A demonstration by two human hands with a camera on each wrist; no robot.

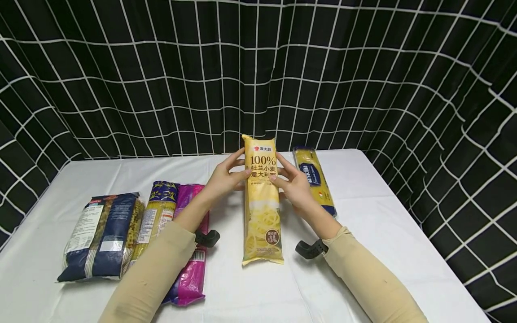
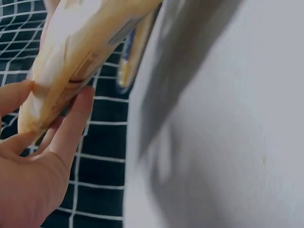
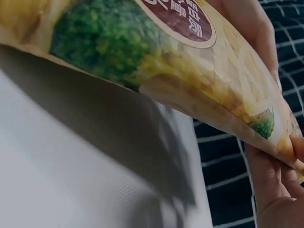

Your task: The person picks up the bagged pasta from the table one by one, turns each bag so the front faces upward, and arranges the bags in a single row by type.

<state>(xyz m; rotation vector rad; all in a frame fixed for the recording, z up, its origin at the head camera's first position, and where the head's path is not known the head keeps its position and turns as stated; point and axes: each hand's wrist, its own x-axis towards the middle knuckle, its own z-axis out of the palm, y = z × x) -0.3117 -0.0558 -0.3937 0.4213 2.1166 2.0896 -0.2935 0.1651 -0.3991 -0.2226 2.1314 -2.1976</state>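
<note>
A long yellow pasta packet (image 1: 261,211) is held up lengthwise over the middle of the white table, its printed front towards the head camera. My left hand (image 1: 224,178) grips its left edge above the middle, thumb on the front and fingers at the side and behind. From the other side my right hand (image 1: 298,185) holds the right edge at about the same height, its thumb on the front too. Shadow falls on the cloth below the packet (image 3: 185,80) in the right wrist view, and the packet's underside (image 2: 80,71) shows in the left wrist view.
On the left lie a dark blue pasta bag (image 1: 117,237), a yellow packet with a blue top (image 1: 155,215) and a magenta packet (image 1: 190,278), partly behind the left sleeve. Behind the right hand lies a yellow and blue pasta packet (image 1: 313,172). A black gridded curtain (image 1: 250,67) surrounds the table (image 1: 375,251).
</note>
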